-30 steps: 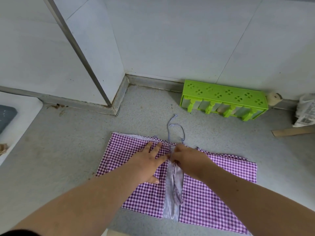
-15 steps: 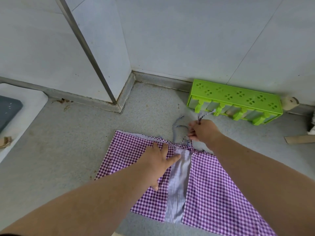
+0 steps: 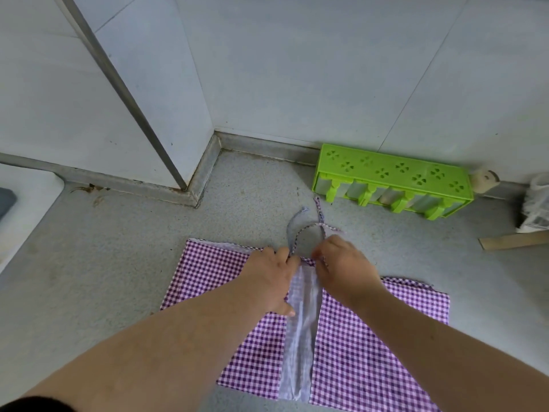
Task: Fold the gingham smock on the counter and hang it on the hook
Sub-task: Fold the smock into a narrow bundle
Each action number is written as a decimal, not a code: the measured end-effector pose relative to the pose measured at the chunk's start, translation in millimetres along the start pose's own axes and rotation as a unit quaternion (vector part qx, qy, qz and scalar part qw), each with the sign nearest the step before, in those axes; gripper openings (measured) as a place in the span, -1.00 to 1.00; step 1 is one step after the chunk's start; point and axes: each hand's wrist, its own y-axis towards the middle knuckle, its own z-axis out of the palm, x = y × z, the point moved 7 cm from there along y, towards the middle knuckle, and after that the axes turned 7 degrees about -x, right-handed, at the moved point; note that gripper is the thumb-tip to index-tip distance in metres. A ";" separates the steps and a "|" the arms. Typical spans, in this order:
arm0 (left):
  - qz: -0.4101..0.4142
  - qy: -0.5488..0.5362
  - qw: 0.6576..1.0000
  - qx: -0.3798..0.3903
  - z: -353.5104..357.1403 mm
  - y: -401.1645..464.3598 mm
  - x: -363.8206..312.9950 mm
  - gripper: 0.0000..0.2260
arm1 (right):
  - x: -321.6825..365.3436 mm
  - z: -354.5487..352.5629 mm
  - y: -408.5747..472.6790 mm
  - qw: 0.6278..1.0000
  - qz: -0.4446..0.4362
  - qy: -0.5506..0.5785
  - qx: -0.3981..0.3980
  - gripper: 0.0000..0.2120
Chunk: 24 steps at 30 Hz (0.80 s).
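Note:
The purple gingham smock [image 3: 371, 337] lies flat on the grey counter [image 3: 118, 278]. Its two sides are folded in toward the middle, and a pale inner strip [image 3: 300, 337] shows between them. Its neck strap [image 3: 297, 230] lies in a loop beyond the top edge, with a thin tie end [image 3: 319, 206] pointing away. My left hand [image 3: 267, 278] presses on the left flap beside the strap's base, thumb spread out. My right hand [image 3: 344, 266] pinches the smock's top edge at the strap's right base with curled fingers. No hook is in view.
A green plastic rack [image 3: 392, 173] stands against the tiled wall at the back right. A wooden strip [image 3: 514, 240] and a plastic bag [image 3: 537, 206] lie at the far right. A white appliance edge [image 3: 26, 197] is at the left.
My right hand has let go of the tie end near the green rack and come back to the smock's top edge. The strap now lies loose in a loop. My left hand stayed put.

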 end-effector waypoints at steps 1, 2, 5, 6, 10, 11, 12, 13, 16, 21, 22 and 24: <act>-0.006 -0.006 1.000 -0.003 -0.5 0.7 0.7 0.10 | 1.4 8.0 -8.8 1.000 -0.012 -0.009 0.023 -0.75; -0.010 -0.011 1.000 -0.007 -0.6 1.6 1.3 0.11 | -0.7 16.3 -16.4 0.999 -0.006 -0.015 0.044 -0.70; -0.024 -0.034 0.999 -0.020 1.6 2.1 5.3 0.14 | -9.9 31.6 -30.4 0.998 0.010 -0.012 0.061 -0.51; -0.028 -0.041 0.999 -0.022 2.9 1.1 6.7 0.15 | -12.3 36.4 -33.3 0.997 0.008 -0.012 0.072 -0.46; -0.043 -0.089 0.994 -0.050 6.7 -5.6 9.6 0.15 | -17.5 47.9 -37.8 0.994 -0.004 -0.013 0.110 -0.35; -0.042 -0.099 0.992 -0.063 7.0 -8.2 9.8 0.13 | -17.3 47.7 -37.6 0.993 0.002 -0.009 0.114 -0.34; -0.039 -0.113 0.990 -0.075 6.9 -10.5 10.9 0.09 | -16.4 46.5 -36.0 0.994 0.009 -0.007 0.112 -0.34; -0.039 -0.131 0.987 -0.085 7.8 -14.0 13.3 0.04 | -13.9 43.3 -35.3 0.995 0.017 -0.008 0.101 -0.35; -0.052 -0.176 0.977 -0.109 9.4 -27.4 28.3 -0.12 | 0.4 26.4 -38.5 0.999 0.007 -0.040 0.017 -0.44; -0.118 -0.185 0.965 -0.146 25.2 -61.4 72.5 -0.26 | 53.6 50.3 -62.1 0.979 -0.169 -0.087 0.074 -0.43; -0.145 -0.191 0.959 -0.148 31.0 -68.4 81.6 -0.26 | 55.2 58.8 -63.5 0.976 -0.162 -0.097 0.107 -0.36; -0.214 -0.224 0.942 -0.128 49.1 -88.6 101.7 -0.24 | 54.1 75.9 -65.3 0.971 -0.143 -0.119 0.152 -0.28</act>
